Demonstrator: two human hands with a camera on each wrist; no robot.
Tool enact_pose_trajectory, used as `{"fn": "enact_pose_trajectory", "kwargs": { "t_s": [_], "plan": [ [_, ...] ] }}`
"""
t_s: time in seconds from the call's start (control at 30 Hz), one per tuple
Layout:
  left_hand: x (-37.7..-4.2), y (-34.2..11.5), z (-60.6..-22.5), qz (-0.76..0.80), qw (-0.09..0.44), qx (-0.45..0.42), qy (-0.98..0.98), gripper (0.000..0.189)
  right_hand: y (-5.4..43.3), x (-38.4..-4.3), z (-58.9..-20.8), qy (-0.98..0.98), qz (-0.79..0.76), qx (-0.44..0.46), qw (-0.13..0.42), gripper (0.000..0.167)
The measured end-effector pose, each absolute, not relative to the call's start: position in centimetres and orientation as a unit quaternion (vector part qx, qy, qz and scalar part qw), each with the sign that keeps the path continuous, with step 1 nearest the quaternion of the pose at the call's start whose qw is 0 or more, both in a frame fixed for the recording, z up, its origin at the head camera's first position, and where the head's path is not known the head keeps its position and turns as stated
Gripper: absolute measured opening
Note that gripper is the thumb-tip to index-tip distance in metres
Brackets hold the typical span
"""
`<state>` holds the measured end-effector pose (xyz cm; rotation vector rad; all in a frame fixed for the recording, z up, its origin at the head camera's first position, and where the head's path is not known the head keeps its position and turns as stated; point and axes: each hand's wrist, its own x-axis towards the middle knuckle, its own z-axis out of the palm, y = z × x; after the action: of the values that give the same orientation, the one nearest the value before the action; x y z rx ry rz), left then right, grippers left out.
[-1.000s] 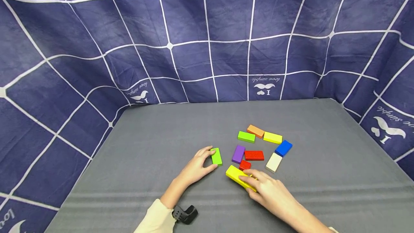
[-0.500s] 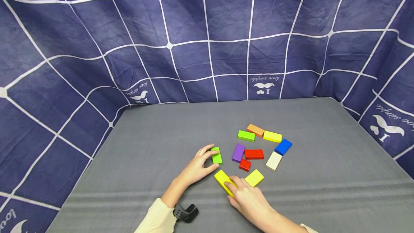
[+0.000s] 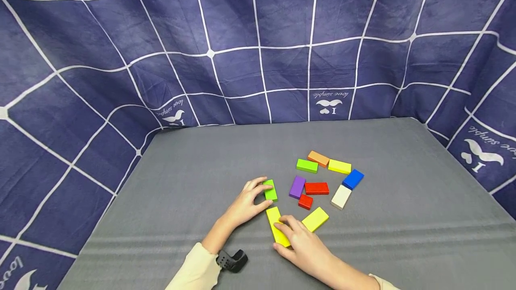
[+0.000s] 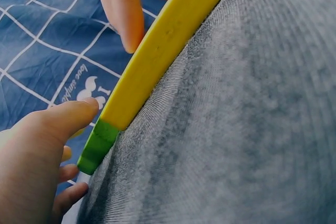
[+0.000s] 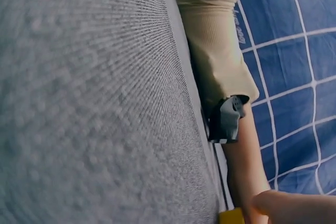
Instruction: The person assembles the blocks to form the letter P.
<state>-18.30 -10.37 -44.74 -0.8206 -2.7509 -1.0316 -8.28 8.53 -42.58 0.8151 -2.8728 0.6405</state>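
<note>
In the head view my left hand point(image 3: 246, 205) holds a light green block point(image 3: 272, 196) lying on the cloth, thumb at its near end and fingers along its far left. Just nearer lies a long yellow block point(image 3: 273, 218), gripped at its near part by my right hand point(image 3: 306, 247). The left wrist view shows the yellow block point(image 4: 152, 66) in front of the green block point(image 4: 98, 145), the two lined up end to end; whether they touch I cannot tell. Another yellow block point(image 3: 316, 218) lies beside my right hand's fingers.
Right of centre lie a purple block point(image 3: 297, 187), a long red block point(image 3: 316, 188), a small red block point(image 3: 305, 202), a white block point(image 3: 341, 197), a blue block point(image 3: 353, 179), a yellow block point(image 3: 340, 166), an orange block point(image 3: 318, 159) and a green block point(image 3: 307, 165). A patterned curtain point(image 3: 282, 70) hangs behind.
My right hand has brought the long yellow block leftward and turned it closer in line with the green one, uncovering the other yellow block. My left hand has stayed at the green block.
</note>
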Motion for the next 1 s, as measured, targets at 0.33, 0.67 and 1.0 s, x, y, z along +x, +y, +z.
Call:
{"fn": "enact_pose_trajectory", "kwargs": {
  "t_s": [0.33,0.67,1.0],
  "plan": [
    [-18.3,-10.6,-44.7,-0.325,0.033,-0.273,-0.905,0.041,9.2,-9.6,-44.0,-0.921,0.234,0.309,0.026,0.047],
    [-18.4,-10.6,-44.6,-0.337,0.005,-0.271,-0.902,0.043,10.1,-10.9,-44.7,-0.914,0.203,0.348,0.052,0.052],
    [-18.3,-10.6,-44.9,-0.349,-0.004,-0.268,-0.898,0.036,9.9,-11.2,-45.2,-0.931,0.198,0.299,0.068,0.058]
  ]
}}
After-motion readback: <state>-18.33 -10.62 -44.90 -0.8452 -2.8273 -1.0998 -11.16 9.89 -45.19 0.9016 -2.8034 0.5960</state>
